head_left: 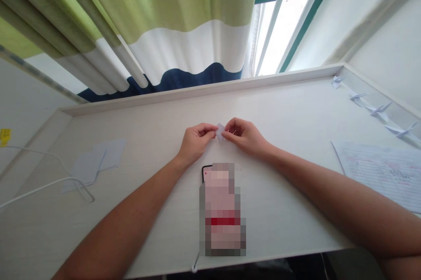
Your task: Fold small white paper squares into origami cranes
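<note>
A small piece of folded white paper [220, 132] is held upright between my two hands, above the middle of the white desk [158, 236]. My left hand [196, 142] pinches its left side with thumb and forefinger. On the other side, my right hand [245, 136] grips the right edge between thumb and fingertips. The fingers partly cover the paper, so its full shape is hidden. Closer to me lies a phone [208, 168], its screen mostly blurred out.
Several folded paper figures [379, 109] line the desk's right side, beyond a sheet with handwriting [378, 175]. Blank paper sheets [88, 164] and a white cable [42, 189] lie at left. A raised rim [204, 92] edges the back, below a curtain [184, 52].
</note>
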A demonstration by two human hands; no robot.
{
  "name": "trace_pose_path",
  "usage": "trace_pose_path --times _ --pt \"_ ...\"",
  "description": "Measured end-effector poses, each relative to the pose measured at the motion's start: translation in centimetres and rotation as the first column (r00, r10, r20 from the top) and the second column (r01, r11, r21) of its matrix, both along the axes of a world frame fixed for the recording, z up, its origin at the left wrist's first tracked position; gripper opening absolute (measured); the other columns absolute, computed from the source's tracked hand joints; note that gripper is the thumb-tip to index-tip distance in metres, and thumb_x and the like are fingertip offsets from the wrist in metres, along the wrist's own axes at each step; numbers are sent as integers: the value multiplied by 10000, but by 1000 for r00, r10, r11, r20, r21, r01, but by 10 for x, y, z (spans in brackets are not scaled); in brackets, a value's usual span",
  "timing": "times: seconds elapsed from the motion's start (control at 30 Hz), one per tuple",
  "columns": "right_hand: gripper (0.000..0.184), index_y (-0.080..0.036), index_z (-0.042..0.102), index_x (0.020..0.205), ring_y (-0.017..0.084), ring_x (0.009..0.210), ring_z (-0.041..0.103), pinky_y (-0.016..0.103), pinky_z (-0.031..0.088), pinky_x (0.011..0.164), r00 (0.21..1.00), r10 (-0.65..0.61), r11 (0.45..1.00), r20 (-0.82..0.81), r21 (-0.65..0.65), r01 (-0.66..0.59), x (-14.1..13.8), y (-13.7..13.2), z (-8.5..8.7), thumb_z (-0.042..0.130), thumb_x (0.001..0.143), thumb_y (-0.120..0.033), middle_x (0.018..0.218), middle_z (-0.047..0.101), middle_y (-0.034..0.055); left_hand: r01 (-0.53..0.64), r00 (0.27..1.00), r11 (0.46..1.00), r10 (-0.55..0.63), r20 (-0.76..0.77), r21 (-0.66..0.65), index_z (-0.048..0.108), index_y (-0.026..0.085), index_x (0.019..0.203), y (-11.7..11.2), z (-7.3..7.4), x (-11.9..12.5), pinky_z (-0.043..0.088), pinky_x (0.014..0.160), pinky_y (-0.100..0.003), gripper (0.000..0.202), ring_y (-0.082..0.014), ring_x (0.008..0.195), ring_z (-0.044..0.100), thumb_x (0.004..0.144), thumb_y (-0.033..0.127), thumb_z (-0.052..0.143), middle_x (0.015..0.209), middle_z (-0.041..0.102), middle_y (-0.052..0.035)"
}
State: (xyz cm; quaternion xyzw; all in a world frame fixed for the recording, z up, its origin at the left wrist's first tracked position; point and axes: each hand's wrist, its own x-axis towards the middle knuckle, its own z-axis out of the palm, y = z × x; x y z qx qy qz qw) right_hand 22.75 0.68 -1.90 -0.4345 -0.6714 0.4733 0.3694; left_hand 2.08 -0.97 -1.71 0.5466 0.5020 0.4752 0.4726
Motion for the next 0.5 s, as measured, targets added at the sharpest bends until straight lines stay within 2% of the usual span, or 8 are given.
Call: trace_pose_path --times 0.17,0.27,0.37,0.5 --pt "329 -224 655 909 167 694 605 338 473 659 997 10 1000 -71 22 -9 0 1 -3 801 866 -515 770 681 11 -25 999 999 24 -41 -24 769 170 828 -4 5 3 522 729 -289 255 -151 752 666 761 389 880 819 765 -38" --pt "346 -231 640 911 167 696 624 328 477 640 992 35 999 -122 -8 -37 0 1 -2 819 854 -522 763 690 6 -21 998 1000 22 -55 10 700 173 754 -4 4 4 505 706 -277 237 -133 718 639 754 344 866 771 723 -15" --pt "323 -230 655 966 167 713 657 330 507 654 991 8 1000 -134 -16 -10 0 2 -2 821 852 -482 808 711 10 8 1000 1000 -8 -7 22 712 172 826 -2 2 3 538 771 -287 167 -139 773 667 739 255 828 822 734 -15" --pt "259 -224 710 1095 164 719 660 351 536 689 998 -22 999 -52 46 24 0 2 -2 745 904 -396 884 717 21 51 998 998 -52 40 31 735 160 941 1 -1 2 579 890 -326 213 -165 891 720 735 182 786 951 779 -52"
